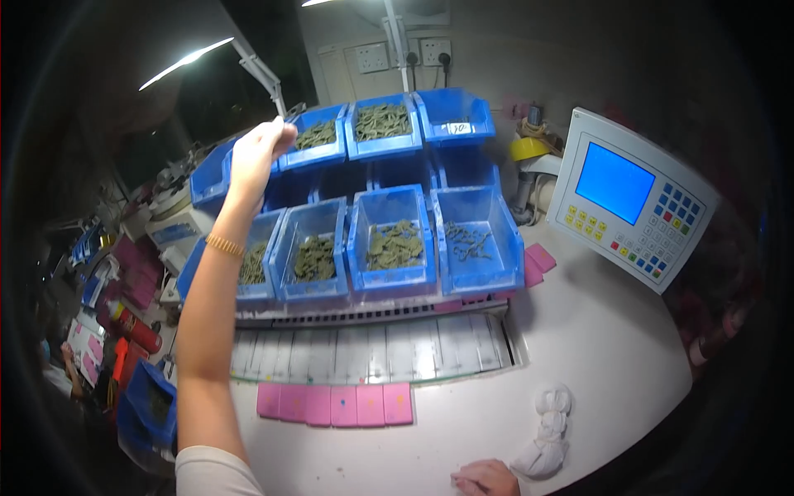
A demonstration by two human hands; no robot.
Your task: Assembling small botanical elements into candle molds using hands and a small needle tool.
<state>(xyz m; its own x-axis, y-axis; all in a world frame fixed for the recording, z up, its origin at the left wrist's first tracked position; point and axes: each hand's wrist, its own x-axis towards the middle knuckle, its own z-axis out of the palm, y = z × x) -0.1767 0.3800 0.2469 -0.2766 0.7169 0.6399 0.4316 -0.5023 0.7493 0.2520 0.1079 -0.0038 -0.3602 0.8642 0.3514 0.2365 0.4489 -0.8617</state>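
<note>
My left arm, with a gold-coloured band on the wrist, stretches up across the bins. Its hand, my left hand (263,142), is at the upper row of blue bins, by the upper bin (317,157) with small grey-green pieces. The fingers look curled together; anything in them is hidden. My right hand (486,478) rests on the white tabletop (331,463) at the lower edge, fingers loosely laid down with nothing visible in them. Close to it lies a knotted white cloth bundle (552,422).
Lower blue bins (393,273) hold more grey-green pieces. Below them are a segmented metal tray (372,351) and a row of pink blocks (331,405). A control panel (616,182) with a blue screen stands right. Two lamps (186,64) hang above. Another person's hand (68,351) shows far left.
</note>
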